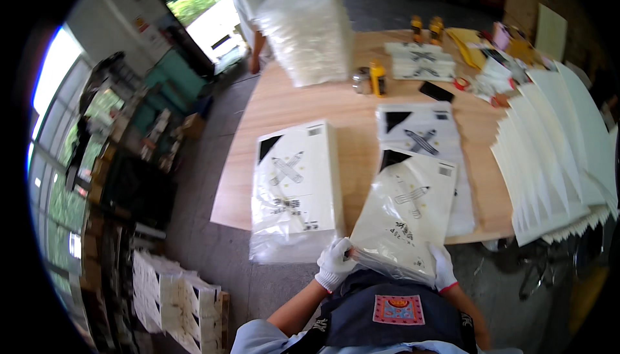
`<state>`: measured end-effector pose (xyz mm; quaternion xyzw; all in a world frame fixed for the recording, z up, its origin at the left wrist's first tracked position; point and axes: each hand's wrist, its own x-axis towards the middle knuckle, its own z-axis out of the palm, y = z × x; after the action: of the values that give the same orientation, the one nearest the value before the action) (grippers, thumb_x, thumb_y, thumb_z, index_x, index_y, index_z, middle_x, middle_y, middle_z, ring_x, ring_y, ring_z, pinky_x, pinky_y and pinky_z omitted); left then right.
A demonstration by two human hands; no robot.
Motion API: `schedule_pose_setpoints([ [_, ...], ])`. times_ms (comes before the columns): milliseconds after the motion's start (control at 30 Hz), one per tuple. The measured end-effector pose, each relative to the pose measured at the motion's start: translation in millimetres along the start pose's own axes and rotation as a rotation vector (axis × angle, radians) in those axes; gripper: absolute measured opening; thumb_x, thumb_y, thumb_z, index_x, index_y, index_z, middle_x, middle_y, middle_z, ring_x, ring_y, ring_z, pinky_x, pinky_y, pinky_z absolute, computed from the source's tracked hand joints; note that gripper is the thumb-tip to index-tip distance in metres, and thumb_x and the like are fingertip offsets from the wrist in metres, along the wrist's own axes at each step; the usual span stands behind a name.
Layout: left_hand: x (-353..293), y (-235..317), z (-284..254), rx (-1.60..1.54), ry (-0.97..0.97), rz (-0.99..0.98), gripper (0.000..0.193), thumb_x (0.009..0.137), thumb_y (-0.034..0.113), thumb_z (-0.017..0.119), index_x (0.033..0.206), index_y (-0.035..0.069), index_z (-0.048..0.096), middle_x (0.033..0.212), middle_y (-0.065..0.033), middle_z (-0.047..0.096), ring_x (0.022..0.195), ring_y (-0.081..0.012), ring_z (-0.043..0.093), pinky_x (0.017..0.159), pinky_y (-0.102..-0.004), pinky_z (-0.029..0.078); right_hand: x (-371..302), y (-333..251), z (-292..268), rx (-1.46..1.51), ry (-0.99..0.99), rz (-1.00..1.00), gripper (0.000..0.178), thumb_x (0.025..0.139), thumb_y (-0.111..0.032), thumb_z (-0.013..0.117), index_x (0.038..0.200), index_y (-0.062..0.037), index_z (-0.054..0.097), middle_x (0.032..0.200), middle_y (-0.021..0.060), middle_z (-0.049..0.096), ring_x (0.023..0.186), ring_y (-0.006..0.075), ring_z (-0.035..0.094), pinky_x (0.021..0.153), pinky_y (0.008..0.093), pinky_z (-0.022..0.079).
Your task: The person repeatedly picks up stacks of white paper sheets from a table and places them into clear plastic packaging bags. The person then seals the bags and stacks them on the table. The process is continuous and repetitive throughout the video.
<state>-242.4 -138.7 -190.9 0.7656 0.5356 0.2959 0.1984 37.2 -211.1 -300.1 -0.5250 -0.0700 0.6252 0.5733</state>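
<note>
Close to my apron I hold a clear plastic bag (410,208) printed with crossed pencils and a black corner, with a white sheet-like filling inside. My left hand (334,265), in a white knit glove, is closed on the bag's lower left corner. My right hand (443,267), also gloved, grips the lower right edge, its fingers partly hidden. The bag's upper part overlaps a pile of flat printed bags (420,121) on the table. Left of it lies a thick stack of filled printed bags (290,179), their clear ends hanging over the table edge.
The wooden table (252,160) carries a tall pile of translucent packs (307,31), a yellow bottle (378,79), a glass jar (360,81), a black phone (436,91) and fanned white sheets (549,160). White cartons (174,299) sit on the floor at left. Another person (252,11) stands beyond the table.
</note>
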Motion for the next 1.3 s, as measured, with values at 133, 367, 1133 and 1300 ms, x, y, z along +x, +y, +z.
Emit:
schedule_pose_setpoints([
  [133,-14,-30,-21,0.235,0.021,-0.127,0.015,0.071,0.011,0.064,0.073,0.01,0.049,0.064,-0.012,0.052,0.057,-0.0333,0.054,0.052,-0.0426,0.043,10,-18,20,0.104,-0.066,-0.145,0.038,0.094,-0.023,0.053,0.122,0.0012,0.051,0.113,0.0114,0.061,0.101,0.022,0.061,0.084,0.0337,0.051],
  [367,-23,6,44,-1.262,-0.446,-0.591,0.06,0.086,0.043,0.064,0.13,0.006,0.047,0.096,-0.0043,0.058,0.082,-0.0116,0.058,0.073,-0.0259,0.048,42,-21,59,0.149,-0.067,-0.228,0.049,0.093,-0.028,0.055,0.132,-0.0019,0.043,0.121,0.0123,0.055,0.107,0.0234,0.057,0.09,0.0361,0.048],
  [1133,-13,-79,110,-2.092,-1.193,-1.004,0.049,0.095,0.03,0.049,0.138,0.006,0.043,0.118,-0.01,0.061,0.107,-0.0193,0.058,0.09,-0.034,0.047,9,-82,-45,-0.141,-0.163,0.056,0.032,0.089,-0.011,0.058,0.118,0.0027,0.056,0.104,0.0121,0.065,0.088,0.0227,0.064,0.077,0.0363,0.054],
  [1300,-21,-66,135,-0.888,-0.61,-0.451,0.046,0.089,0.022,0.058,0.131,0.005,0.049,0.108,-0.0085,0.064,0.096,-0.0217,0.06,0.083,-0.0322,0.047,-48,-54,-96,-1.027,-0.581,0.295,0.033,0.088,-0.023,0.061,0.108,0.0024,0.064,0.099,0.0073,0.067,0.088,0.0166,0.063,0.075,0.0278,0.049],
])
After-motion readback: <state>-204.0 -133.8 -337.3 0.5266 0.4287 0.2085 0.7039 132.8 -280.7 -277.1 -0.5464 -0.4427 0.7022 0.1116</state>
